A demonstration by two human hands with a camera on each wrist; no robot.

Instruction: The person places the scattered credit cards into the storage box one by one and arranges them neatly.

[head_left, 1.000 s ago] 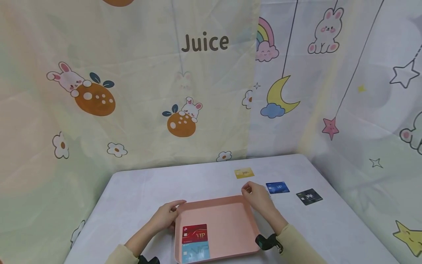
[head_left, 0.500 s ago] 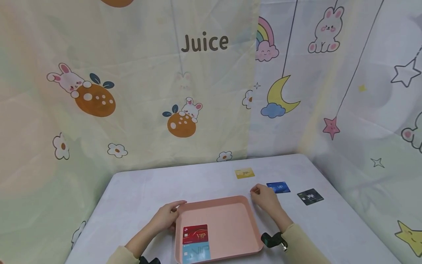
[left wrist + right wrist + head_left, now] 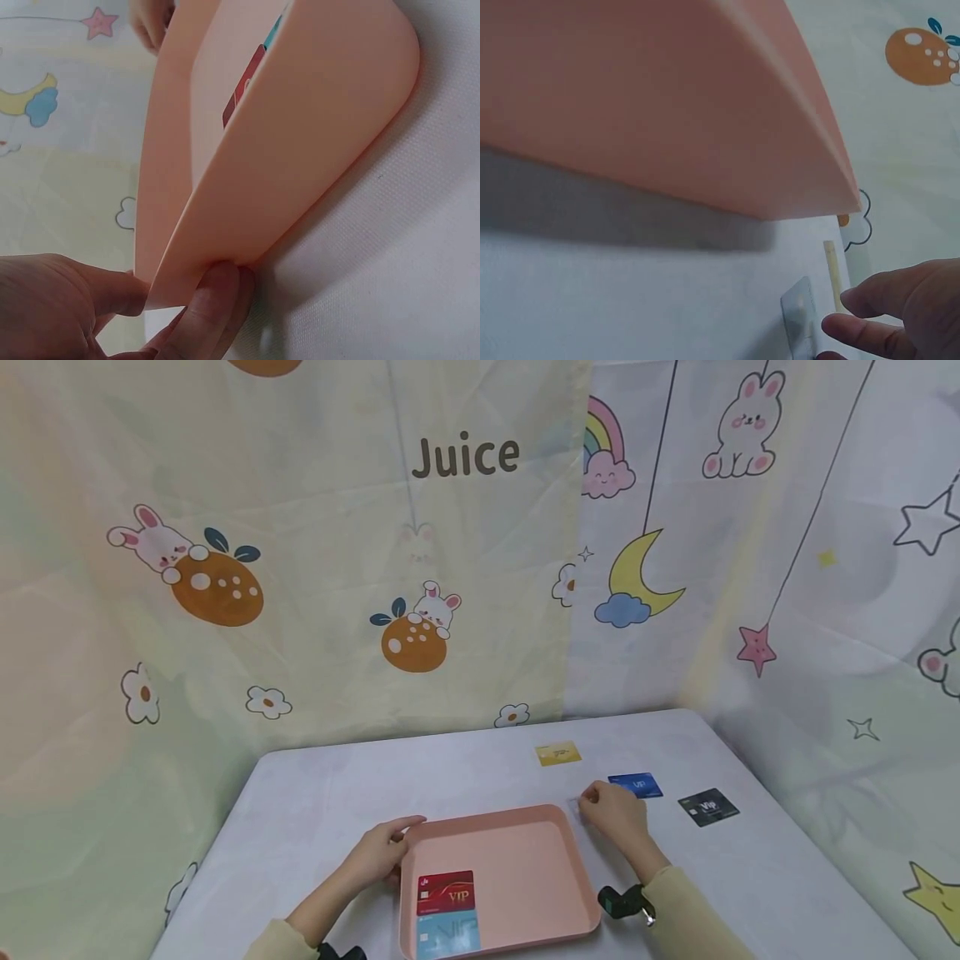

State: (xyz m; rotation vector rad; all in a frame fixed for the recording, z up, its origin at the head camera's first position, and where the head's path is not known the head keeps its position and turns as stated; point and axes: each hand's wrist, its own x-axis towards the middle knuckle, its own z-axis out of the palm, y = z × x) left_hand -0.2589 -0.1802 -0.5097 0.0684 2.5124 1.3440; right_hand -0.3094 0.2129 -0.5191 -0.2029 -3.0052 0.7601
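My left hand [image 3: 378, 852] grips the far left corner of a pink tray [image 3: 525, 877]. In the left wrist view, its fingers press the outside of the tray wall. A red VIP card [image 3: 446, 892] and a light blue VIP card [image 3: 447, 933] lie inside on the left, edge to edge. Just right of the tray's far right corner is my right hand [image 3: 618, 818]. A pale card [image 3: 800, 319] lies by its fingertips, partly hidden; thumb and forefinger show a gap between them in the right wrist view. Whether a fingertip touches the card is unclear.
Beyond the right hand lies a blue VIP card [image 3: 643, 786], partly covered by it. A black VIP card [image 3: 708, 807] is farther right, and a yellow card [image 3: 558, 753] sits near the table's back edge. A printed curtain [image 3: 337, 568] hangs behind the white table [image 3: 360, 785].
My right hand has let go of the tray's far right corner and moved right, over the pale card. The left hand still holds its corner; the tray's right side has shifted slightly right.
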